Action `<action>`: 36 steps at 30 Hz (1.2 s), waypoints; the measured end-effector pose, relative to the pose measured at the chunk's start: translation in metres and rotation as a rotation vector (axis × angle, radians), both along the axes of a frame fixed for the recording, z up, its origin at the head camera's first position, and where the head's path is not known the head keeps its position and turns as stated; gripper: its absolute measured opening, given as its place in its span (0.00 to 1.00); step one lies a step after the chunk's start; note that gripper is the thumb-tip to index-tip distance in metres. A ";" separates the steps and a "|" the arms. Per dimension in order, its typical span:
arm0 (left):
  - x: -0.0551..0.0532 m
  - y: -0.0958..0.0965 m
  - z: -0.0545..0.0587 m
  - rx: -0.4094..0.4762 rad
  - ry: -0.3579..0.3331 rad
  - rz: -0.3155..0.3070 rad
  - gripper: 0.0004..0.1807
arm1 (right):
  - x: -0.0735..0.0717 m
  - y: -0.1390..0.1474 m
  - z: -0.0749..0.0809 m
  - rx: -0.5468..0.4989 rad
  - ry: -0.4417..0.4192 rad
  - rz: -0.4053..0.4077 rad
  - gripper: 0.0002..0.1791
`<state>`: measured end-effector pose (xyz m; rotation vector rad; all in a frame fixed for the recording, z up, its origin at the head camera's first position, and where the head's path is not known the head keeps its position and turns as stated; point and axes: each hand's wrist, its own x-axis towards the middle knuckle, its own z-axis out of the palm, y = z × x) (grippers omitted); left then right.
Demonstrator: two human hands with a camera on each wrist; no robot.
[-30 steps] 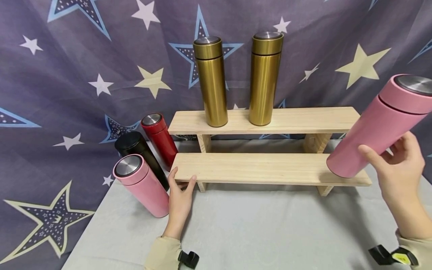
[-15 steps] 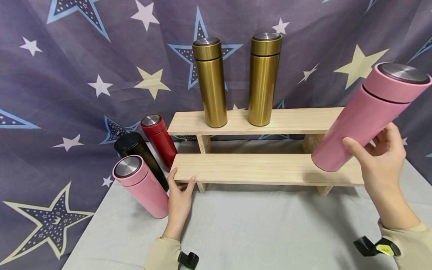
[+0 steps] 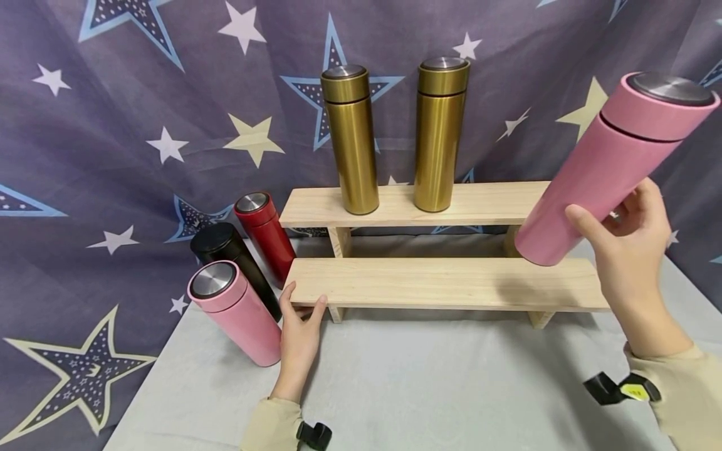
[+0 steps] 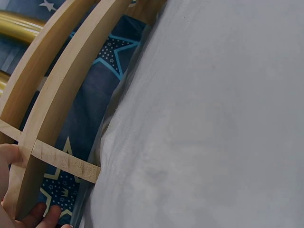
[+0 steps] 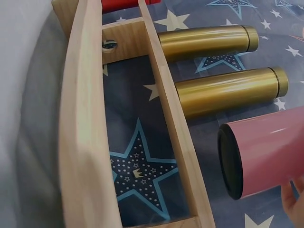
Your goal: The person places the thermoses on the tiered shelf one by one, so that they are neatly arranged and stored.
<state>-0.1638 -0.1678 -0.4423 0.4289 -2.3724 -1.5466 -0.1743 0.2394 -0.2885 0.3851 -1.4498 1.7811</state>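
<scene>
My right hand (image 3: 634, 250) grips a pink thermos bottle (image 3: 609, 169) round its lower half. The bottle is tilted, lid up and to the right, and held in the air over the right part of the two-tier wooden shelf (image 3: 440, 282). In the right wrist view the dark base of this pink thermos (image 5: 270, 152) shows beside the upper board. My left hand (image 3: 301, 338) holds the left end of the lower board, thumb on the front edge; fingers (image 4: 47, 219) reach underneath. Two gold thermos bottles (image 3: 352, 144) (image 3: 442, 138) stand upright on the upper tier.
Left of the shelf stand a red bottle (image 3: 266, 235), a black bottle (image 3: 234, 266) and another pink bottle (image 3: 239, 313) on the grey cloth (image 3: 429, 376). A star-patterned curtain (image 3: 169, 94) hangs behind the shelf.
My right hand has carried the pink thermos left and upward, from over the lower board's right end to in front of the upper board's right end. My left hand has stayed put.
</scene>
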 end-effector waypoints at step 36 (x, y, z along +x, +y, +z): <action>0.002 0.001 0.002 0.000 0.008 0.006 0.42 | -0.077 0.003 0.012 0.103 -0.234 -0.262 0.34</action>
